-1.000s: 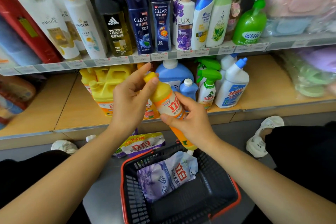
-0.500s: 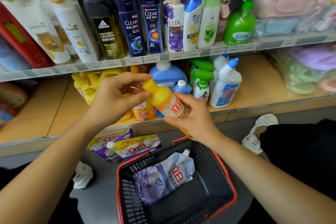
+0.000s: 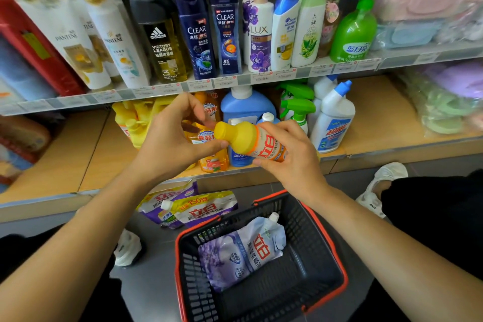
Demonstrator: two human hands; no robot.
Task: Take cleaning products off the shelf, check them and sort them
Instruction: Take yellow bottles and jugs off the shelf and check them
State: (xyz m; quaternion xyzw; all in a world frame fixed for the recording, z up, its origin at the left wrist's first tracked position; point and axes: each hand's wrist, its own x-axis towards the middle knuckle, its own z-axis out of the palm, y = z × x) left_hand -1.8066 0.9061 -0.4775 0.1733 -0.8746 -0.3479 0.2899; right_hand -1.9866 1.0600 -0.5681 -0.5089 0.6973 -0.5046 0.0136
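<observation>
A yellow-capped dish-soap bottle [image 3: 245, 140] with a white and orange label lies nearly sideways in front of the lower shelf, cap pointing left. My right hand [image 3: 290, 158] grips its body from the right. My left hand [image 3: 172, 138] is at the cap, thumb and fingers curled round it. Below them a black basket with a red rim [image 3: 326, 230] stands on the floor and holds a pale purple refill pouch [image 3: 243, 251].
The lower wooden shelf [image 3: 371, 117] carries yellow jugs, a blue detergent bottle [image 3: 245, 107], green spray bottles [image 3: 298, 107] and a white toilet cleaner [image 3: 332, 117]. Shampoos line the upper shelf. Two refill pouches [image 3: 198, 206] lie on the floor left of the basket.
The bottle has tipped from upright-slanted to nearly horizontal and my left hand has shifted to pinch its cap. The view has swung slightly left.
</observation>
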